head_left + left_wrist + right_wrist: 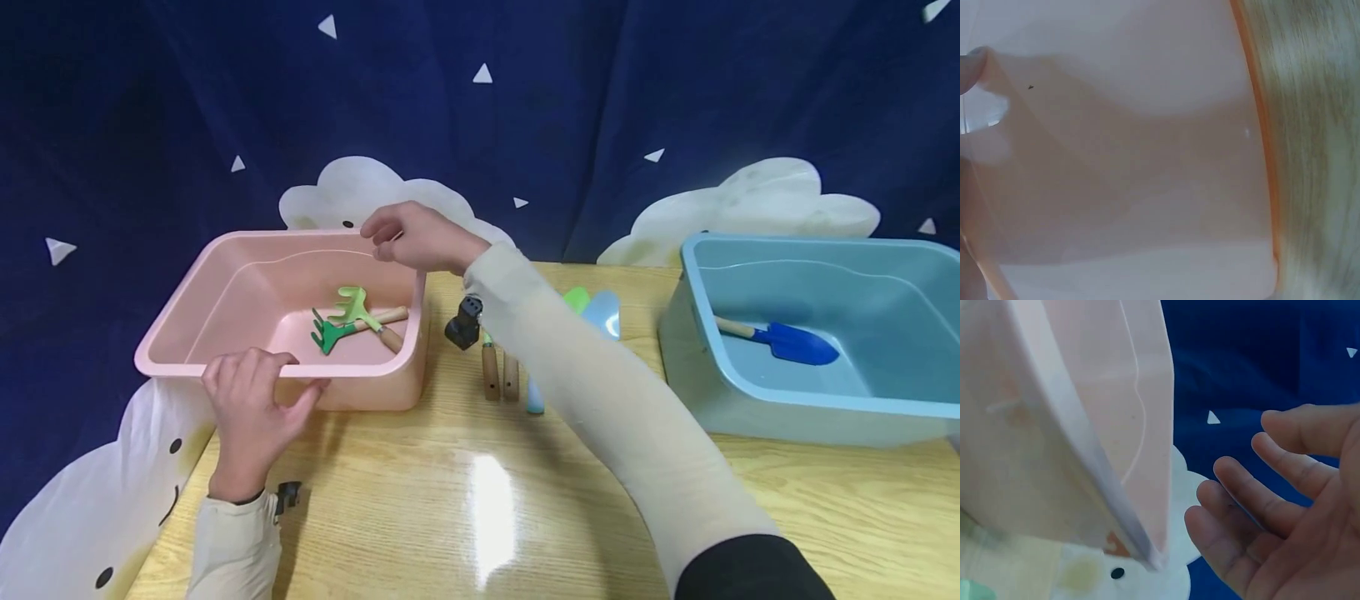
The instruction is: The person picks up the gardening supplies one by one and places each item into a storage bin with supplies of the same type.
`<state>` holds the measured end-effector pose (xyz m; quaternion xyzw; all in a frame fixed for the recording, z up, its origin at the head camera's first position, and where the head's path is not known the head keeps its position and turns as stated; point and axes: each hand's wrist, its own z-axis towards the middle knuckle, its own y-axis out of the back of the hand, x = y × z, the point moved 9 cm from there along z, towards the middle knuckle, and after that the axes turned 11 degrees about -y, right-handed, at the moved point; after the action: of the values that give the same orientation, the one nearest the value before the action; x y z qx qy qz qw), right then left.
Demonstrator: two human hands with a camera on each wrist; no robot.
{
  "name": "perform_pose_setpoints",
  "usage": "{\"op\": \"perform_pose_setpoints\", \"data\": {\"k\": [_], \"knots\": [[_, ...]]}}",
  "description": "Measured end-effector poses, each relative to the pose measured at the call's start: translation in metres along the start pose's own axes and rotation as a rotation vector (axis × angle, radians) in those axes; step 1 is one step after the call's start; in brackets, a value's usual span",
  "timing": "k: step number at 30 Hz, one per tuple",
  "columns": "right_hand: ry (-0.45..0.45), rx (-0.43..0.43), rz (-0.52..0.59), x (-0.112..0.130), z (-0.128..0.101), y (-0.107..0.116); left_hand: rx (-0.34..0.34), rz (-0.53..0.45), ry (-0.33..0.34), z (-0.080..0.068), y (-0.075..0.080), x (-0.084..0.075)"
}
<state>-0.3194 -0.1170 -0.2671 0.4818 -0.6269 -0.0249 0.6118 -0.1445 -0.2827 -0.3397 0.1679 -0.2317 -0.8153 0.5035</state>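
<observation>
My left hand grips the front rim of a pink plastic tub, fingers over the edge and thumb against the outer wall. That outer wall fills most of the left wrist view. Over the tub's back right corner reaches my right hand. Its fingers are loosely bent and hold nothing, apart from the rim in the right wrist view. Inside the tub lie a dark green hand rake and a light green hand rake, their wooden handles crossing.
Right of the pink tub, wooden-handled tools and a light blue tool lie on the wooden table, partly behind my right forearm. A blue tub stands farther right with a blue trowel inside. A dark blue curtain hangs behind.
</observation>
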Motion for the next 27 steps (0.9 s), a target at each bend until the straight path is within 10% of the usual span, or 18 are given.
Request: {"op": "perform_pose_setpoints", "data": {"k": [27], "knots": [[0.145, -0.134, -0.156, -0.014, -0.081, 0.035, -0.026, 0.005, -0.017, 0.001, 0.005, -0.002]]}}
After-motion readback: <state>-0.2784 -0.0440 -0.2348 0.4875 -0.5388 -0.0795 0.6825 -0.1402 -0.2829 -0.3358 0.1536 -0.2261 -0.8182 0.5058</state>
